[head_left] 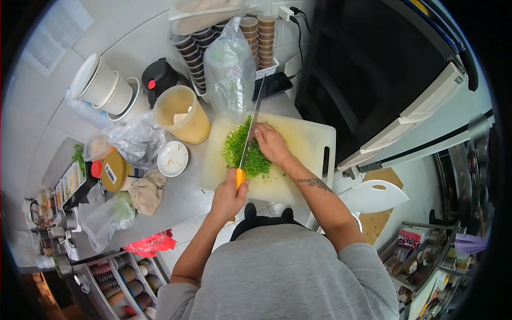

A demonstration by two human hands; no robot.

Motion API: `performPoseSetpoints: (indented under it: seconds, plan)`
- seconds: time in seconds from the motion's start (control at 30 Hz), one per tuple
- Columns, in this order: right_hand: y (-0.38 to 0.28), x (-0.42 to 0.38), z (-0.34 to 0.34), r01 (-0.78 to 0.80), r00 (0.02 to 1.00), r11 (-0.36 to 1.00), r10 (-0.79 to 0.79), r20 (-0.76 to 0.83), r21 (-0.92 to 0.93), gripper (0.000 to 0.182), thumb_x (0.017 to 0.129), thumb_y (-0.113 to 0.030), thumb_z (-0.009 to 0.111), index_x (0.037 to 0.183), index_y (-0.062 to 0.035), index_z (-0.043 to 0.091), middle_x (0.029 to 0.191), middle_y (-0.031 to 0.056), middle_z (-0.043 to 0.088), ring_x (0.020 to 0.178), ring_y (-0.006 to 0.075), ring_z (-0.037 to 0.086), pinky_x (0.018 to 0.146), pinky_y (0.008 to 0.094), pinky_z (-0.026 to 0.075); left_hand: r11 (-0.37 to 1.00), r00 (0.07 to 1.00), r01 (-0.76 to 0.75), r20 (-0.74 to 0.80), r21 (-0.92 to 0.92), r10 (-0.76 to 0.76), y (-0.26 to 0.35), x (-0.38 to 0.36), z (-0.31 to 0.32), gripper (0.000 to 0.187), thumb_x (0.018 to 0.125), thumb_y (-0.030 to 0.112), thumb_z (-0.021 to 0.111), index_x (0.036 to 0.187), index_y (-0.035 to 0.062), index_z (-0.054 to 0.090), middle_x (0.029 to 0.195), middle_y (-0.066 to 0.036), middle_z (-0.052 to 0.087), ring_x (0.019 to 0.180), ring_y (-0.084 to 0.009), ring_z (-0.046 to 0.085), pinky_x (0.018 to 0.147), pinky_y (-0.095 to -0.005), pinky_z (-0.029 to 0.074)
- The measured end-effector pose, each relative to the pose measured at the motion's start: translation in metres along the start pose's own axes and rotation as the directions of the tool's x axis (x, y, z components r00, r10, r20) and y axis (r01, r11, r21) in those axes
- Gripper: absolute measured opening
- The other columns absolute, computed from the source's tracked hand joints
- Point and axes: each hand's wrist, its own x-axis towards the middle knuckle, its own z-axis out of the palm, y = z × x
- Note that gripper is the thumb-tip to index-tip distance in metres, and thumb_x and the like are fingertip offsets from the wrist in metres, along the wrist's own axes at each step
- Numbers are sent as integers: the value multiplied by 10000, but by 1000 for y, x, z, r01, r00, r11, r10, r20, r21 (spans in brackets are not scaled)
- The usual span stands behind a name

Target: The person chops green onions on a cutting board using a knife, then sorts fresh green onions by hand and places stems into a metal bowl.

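My left hand [230, 193] is closed round the yellow handle of a long kitchen knife [250, 137]. The blade points away from me and lies across a pile of finely chopped green onions [258, 161]. My right hand [271, 143] rests over the greens with its fingers laid against the blade's right side; the fingertips are partly hidden. Beneath the pile is a white cutting board [312, 140] with a slot handle at its right end. Just beyond the board, a clear plastic bag [230, 69] stands upright, its lower end near the greens.
Left of the board are a yellowish plastic pitcher [184, 128], a small white dish [173, 159], a beige cloth [146, 193] and plastic bags [112, 218]. Stacked sauce cups [265, 40] stand at the back. A black-fronted appliance [368, 64] borders the right side.
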Motion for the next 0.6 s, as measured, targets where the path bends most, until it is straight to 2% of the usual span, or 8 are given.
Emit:
performPoseSetpoints:
  seconds: [0.1, 0.2, 0.3, 0.4, 0.5, 0.6]
  plan:
    - [-5, -16, -26, -10, 996, 991, 21, -82, 131, 311, 991, -169, 444, 1215, 0, 577, 1244, 200, 584, 1180, 381, 520, 1038, 408, 400, 1000, 1000, -28, 6, -3, 28, -2, 1, 3, 347, 917, 197, 582, 1149, 15, 399, 734, -292, 613, 684, -496, 604, 594, -552, 463]
    - [18, -36, -37, 45, 947, 994, -75, -313, -103, 303, 984, -133, 457, 1234, 5, 560, 1234, 219, 582, 1167, 393, 524, 1034, 400, 402, 997, 996, -71, -45, 2, 71, -2, 1, 11, 254, 935, 194, 570, 1075, 30, 435, 626, -192, 588, 531, -358, 609, 503, -443, 454]
    - [40, -57, -18, 57, 944, 980, -115, -310, -190, 328, 988, -131, 454, 1278, 6, 523, 1258, 235, 559, 1186, 393, 512, 1025, 405, 407, 995, 995, -97, -26, 0, 97, 0, 3, 22, 246, 939, 189, 566, 1070, 23, 441, 601, -158, 579, 489, -300, 603, 454, -412, 449]
    - [7, -66, -15, 38, 988, 995, -23, -152, 98, 363, 985, -132, 457, 1311, 26, 485, 1296, 253, 525, 1216, 402, 485, 1036, 420, 394, 992, 997, 6, 72, -127, 3, 5, 5, 25, 226, 943, 181, 560, 1057, 23, 443, 599, -102, 560, 427, -215, 564, 385, -351, 425]
    - [-4, -67, -22, 3, 972, 990, 30, -234, 140, 410, 982, -154, 462, 1345, 36, 451, 1357, 250, 480, 1281, 412, 427, 1076, 436, 346, 924, 968, 219, 188, -313, -165, 23, 6, 20, 188, 947, 161, 546, 1034, 35, 437, 623, -61, 525, 385, -155, 507, 341, -297, 399]
    - [-12, -65, -22, 149, 940, 983, -175, -292, -111, 512, 983, -217, 461, 1430, 13, 365, 1471, 236, 371, 1372, 405, 330, 1126, 475, 261, 821, 949, 291, 259, -492, -181, 20, 12, 26, 147, 947, 133, 531, 1018, 53, 430, 651, -57, 507, 373, -157, 479, 337, -285, 398]
